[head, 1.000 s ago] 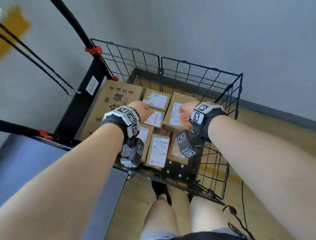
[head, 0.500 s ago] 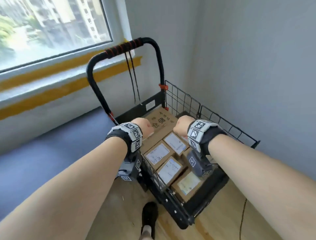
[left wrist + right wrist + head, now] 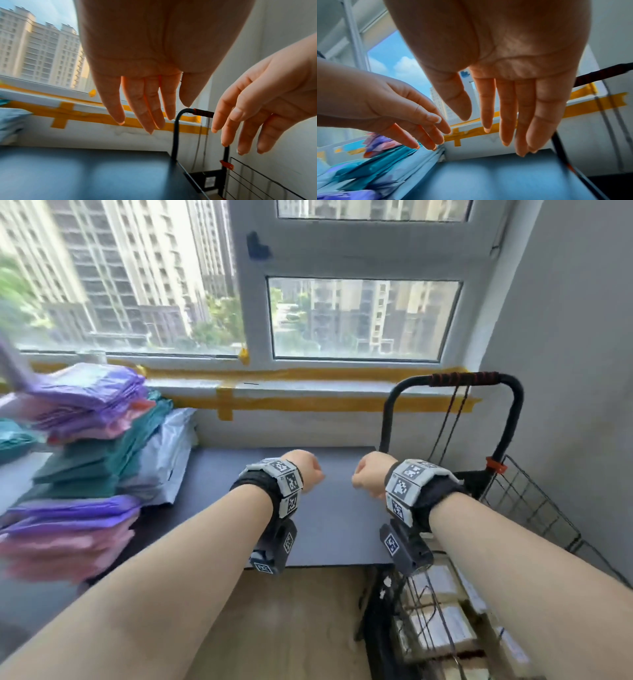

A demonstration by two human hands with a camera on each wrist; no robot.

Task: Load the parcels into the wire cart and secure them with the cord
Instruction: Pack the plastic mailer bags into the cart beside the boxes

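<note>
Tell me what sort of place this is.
Probably a high-rise room used for packing parcels: stacked poly mailer bags on a dark table, a wire cart of labelled boxes, and tower blocks outside the window.

Wire cart: thin black metal wire, matt; handle wrapped in black-and-red cord. Parcels: brown cardboard with white paper labels. Tabletop: smooth, dark, slight sheen. Stacked mailer bags: glossy plastic film, purple, pink, teal, grey. Floor: pale wood, smooth. Window sill tape: yellow, matt.
</note>
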